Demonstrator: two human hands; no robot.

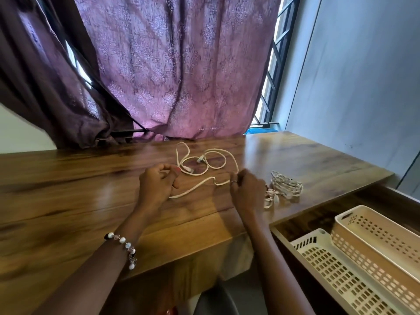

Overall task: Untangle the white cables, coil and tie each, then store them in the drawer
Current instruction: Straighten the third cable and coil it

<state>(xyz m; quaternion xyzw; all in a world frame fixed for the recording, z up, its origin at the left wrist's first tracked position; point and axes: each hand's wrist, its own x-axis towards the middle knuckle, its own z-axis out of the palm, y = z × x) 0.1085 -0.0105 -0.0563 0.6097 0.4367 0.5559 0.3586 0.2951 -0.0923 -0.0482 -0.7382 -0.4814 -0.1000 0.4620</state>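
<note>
A loose white cable (211, 165) lies in loops on the wooden desk (68, 189), with two plug ends near its middle. My right hand (246, 189) is closed on a stretch of this cable at the right. My left hand (156, 183) is curled, its fingertips pinched by the cable's left loop; whether it grips the cable is unclear. A coiled white cable bundle (287, 184) rests on the desk just right of my right hand, with a smaller pinkish coil (270, 198) beside it. The open drawer (318, 212) is at the lower right.
Two perforated plastic baskets sit in the drawer: a cream one (336, 269) and a beige one (375, 237). A purple curtain (181, 76) hangs behind the desk over a barred window (272, 71). A grey wall (363, 87) stands at the right.
</note>
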